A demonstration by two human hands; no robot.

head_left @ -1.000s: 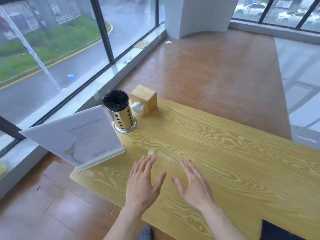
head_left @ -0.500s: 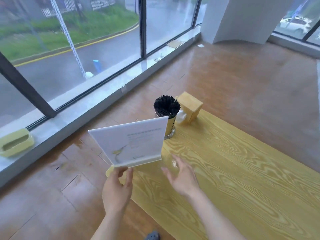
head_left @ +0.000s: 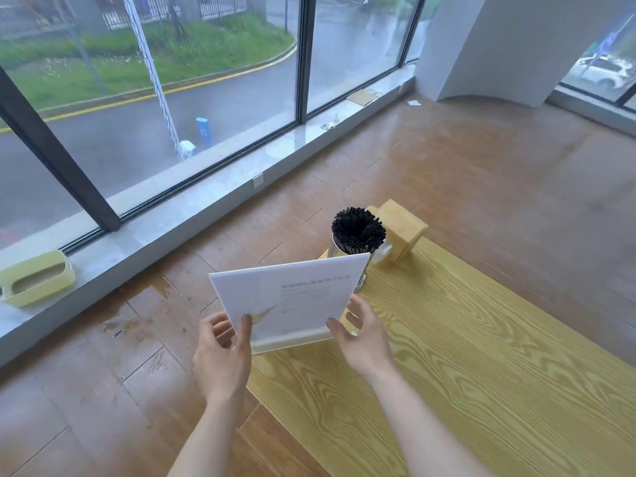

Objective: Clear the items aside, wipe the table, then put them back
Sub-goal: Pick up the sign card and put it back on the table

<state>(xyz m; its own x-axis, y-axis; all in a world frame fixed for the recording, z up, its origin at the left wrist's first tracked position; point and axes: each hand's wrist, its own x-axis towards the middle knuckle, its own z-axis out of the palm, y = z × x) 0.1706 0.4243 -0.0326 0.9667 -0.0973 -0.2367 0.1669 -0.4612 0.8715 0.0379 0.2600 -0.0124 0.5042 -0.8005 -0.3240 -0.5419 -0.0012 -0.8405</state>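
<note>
A white upright menu sign (head_left: pixel 292 297) stands at the near left corner of the yellow wood-grain table (head_left: pixel 464 356). My left hand (head_left: pixel 223 352) grips its lower left edge, thumb on the front face. At the lower right corner of the sign, my right hand (head_left: pixel 361 335) holds on with its thumb in front and fingers behind. Just behind the sign stands a metal holder full of black straws (head_left: pixel 358 232). A wooden tissue box (head_left: pixel 402 232) sits beside the holder at the table's far corner.
A brown tiled floor lies to the left of the table and beyond it. A grey window ledge (head_left: pixel 206 201) runs along the glass, with a yellow-green container (head_left: pixel 34 278) on it at far left. A white pillar (head_left: pixel 509 46) stands at the back right.
Both hands rose from flat on the table and closed on the sign's lower corners. The view swung left toward the window.
</note>
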